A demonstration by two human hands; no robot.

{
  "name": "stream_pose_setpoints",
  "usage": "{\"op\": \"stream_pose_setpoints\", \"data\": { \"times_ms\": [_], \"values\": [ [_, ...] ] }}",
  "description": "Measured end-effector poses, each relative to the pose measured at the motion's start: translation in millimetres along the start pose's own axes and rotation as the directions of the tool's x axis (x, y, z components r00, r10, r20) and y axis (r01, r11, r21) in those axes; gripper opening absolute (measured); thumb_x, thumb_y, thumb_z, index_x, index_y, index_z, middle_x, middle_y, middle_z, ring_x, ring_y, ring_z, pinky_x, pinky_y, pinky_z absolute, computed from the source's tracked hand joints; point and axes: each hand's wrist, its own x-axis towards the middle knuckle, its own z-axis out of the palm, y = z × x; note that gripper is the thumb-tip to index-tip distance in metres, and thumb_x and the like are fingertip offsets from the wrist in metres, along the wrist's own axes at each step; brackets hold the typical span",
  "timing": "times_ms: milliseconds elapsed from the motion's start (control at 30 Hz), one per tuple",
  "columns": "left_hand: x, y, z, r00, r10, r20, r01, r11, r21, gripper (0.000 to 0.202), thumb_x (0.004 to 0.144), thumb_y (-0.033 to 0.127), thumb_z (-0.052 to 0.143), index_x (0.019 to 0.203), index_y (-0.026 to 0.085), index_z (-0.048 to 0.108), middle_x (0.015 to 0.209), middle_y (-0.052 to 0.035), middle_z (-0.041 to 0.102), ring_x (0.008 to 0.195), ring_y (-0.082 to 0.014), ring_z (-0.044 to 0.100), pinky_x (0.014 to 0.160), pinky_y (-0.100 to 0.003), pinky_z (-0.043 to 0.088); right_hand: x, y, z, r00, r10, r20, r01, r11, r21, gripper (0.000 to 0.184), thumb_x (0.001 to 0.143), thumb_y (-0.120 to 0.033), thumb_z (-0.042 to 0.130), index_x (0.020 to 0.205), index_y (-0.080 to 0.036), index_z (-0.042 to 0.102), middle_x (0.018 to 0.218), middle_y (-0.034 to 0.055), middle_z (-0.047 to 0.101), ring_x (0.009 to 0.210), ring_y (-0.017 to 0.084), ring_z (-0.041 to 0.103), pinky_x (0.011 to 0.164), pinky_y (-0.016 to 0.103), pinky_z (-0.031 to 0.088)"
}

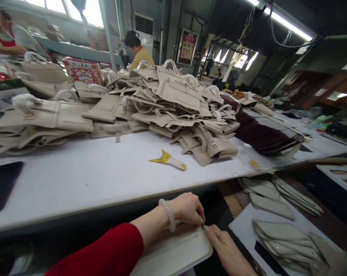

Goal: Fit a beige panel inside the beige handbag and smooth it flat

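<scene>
My left hand [187,209], with a pale bangle on its wrist and a red sleeve behind it, pinches the far corner of a beige rounded leather panel [173,253] held low below the table edge. My right hand [226,247] meets it from the right, fingertips on the same corner of the panel. On the white table [89,180] above lies a yellow scraper with a white handle [169,160], apart from both hands. Behind it rises a big heap of beige bag parts with handles [176,107].
More beige bag pieces [38,119] are stacked at the left. Dark maroon pieces [262,134] lie at the right. Several beige rounded panels [279,207] rest on a low surface to my right. A black pad [2,184] sits at the table's left. Other people work at the back.
</scene>
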Motion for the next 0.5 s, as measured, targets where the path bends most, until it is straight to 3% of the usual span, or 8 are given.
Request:
{"op": "stream_pose_setpoints", "data": {
  "times_ms": [267, 367, 500],
  "values": [
    [-1.6, 5.3, -0.2, 0.999, 0.047, 0.019, -0.047, 0.999, 0.026, 0.029, 0.068, 0.021, 0.062, 0.09, 0.024, 0.081, 0.087, -0.0026, 0.079, 0.085, -0.0214, 0.072, 0.079, -0.027, 0.054, 4.5, 1.2, -1.4, 0.997, 0.046, 0.067, -0.052, 0.995, 0.088, 0.066, 0.081, -0.078, 0.051, 0.072, -0.014, 0.06, 0.076, -0.0003, 0.044, 0.074, 0.015, 0.038, 0.068, 0.028, 0.031],
    [-0.6, 6.9, -1.1, 0.998, 0.045, 0.039, -0.046, 0.999, 0.017, 0.028, 0.067, 0.022, 0.063, 0.089, 0.023, 0.081, 0.085, -0.003, 0.079, 0.082, -0.0218, 0.071, 0.074, -0.028, 0.054, 6.6, -9.5, -9.2, 0.972, 0.109, 0.21, -0.151, 0.969, 0.195, 0.064, 0.078, -0.077, 0.056, 0.075, -0.013, 0.064, 0.07, -0.0015, 0.046, 0.066, 0.012, 0.039, 0.065, 0.026, 0.033],
    [-7.7, 4.5, -9.6, 0.999, 0.007, 0.052, -0.005, 0.999, -0.032, 0.032, 0.068, 0.025, 0.062, 0.095, 0.025, 0.08, 0.088, -0.0016, 0.079, 0.079, -0.0197, 0.071, 0.069, -0.026, 0.053, 19.5, -26.6, -25.8, 0.895, 0.18, 0.407, -0.286, 0.934, 0.216, 0.059, 0.071, -0.07, 0.071, 0.079, -0.012, 0.073, 0.074, 0.0043, 0.062, 0.068, 0.014, 0.055, 0.073, 0.028, 0.045]
  ]
}}
